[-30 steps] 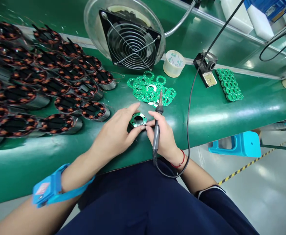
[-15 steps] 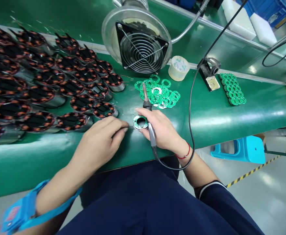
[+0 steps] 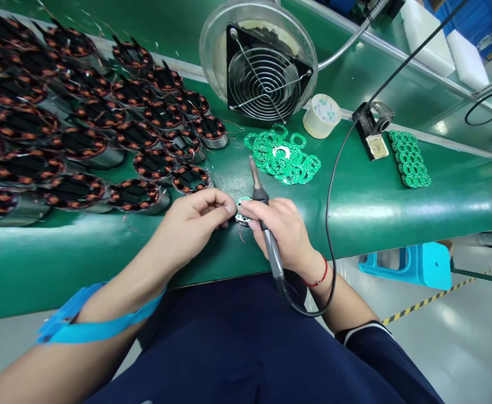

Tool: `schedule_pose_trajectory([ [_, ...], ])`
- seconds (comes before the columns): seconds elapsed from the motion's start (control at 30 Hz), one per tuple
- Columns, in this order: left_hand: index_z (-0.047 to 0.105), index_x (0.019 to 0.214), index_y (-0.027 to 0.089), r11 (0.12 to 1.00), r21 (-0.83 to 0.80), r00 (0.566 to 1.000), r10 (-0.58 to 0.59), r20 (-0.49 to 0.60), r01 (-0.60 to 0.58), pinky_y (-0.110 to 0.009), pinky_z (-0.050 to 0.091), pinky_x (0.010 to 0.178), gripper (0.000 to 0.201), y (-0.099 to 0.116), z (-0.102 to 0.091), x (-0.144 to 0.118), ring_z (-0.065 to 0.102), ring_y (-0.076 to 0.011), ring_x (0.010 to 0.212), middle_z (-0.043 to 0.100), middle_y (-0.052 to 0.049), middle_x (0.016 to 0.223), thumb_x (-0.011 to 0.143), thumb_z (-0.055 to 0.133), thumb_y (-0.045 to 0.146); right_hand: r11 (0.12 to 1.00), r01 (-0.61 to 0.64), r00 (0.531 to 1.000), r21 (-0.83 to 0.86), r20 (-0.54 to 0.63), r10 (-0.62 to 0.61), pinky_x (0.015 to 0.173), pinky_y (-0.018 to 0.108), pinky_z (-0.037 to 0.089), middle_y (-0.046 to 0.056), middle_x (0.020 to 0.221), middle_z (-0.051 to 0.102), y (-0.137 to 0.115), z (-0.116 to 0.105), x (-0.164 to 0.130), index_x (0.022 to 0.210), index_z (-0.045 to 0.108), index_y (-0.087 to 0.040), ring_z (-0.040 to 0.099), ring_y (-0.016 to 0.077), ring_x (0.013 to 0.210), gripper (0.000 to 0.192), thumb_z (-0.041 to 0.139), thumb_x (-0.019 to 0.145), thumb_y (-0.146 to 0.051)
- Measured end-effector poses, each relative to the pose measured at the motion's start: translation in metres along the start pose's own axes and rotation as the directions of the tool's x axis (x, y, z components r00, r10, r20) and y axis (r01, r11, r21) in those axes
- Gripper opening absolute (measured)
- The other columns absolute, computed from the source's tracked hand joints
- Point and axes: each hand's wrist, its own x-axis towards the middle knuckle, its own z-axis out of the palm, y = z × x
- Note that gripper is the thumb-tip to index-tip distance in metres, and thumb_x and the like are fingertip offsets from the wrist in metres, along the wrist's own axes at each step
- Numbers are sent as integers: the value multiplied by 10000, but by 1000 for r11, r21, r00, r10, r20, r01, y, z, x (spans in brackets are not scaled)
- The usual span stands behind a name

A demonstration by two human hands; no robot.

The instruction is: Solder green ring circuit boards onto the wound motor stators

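Note:
My right hand (image 3: 288, 233) is closed around a soldering iron (image 3: 273, 255), its tip pointing away from me and up. Thumb and finger of that hand also rest on a small round part with a green ring-shaped circuit board (image 3: 241, 217) on top, partly covered by the fingers. At the left edge of this board my left hand (image 3: 197, 227) is closed in a pinch; whatever lies between its fingertips is hidden. A thin reddish wire (image 3: 242, 234) sticks out below the board toward me.
Several copper-wound motor stators (image 3: 75, 193) stand at the left. Beyond my hands lie a loose pile of green ring boards (image 3: 285, 160), a fan (image 3: 266, 90) and a tape roll (image 3: 322, 116). An iron stand (image 3: 372, 134) and a stacked board panel (image 3: 409, 159) are at the right.
My left hand has moved right, up to the board's edge. My right fingers now cover more of the board, and the iron has tilted slightly. The whole view has shifted a little.

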Motion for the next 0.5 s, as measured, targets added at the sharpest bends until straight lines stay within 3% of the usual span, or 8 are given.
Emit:
schedule_pose_trajectory([
  [0.17,565,735,229,999,24,997,-24,-70,26,-285,428,612,104,-4,1,2,535,-146,609,562,32,616,751,562,331,991,-88,985,102,-141,102,901,357,608,18,976,825,-2,-7,-2,1399,604,-243,766,177,875,345,491,1098,-367],
  [0.33,539,735,247,995,92,992,-38,-122,49,-310,428,592,91,-8,5,3,547,-172,589,566,23,601,767,541,333,956,-67,918,284,-357,171,714,293,647,21,998,811,-6,-16,-7,1205,680,-264,798,160,823,224,545,1076,-387],
  [0.5,546,752,246,982,183,985,-6,-175,39,-324,421,605,129,-10,8,2,548,-181,607,573,11,637,774,525,371,961,-3,924,276,-367,108,643,263,632,2,862,795,-10,-18,-7,1070,692,-240,793,144,737,183,561,1060,-368],
])
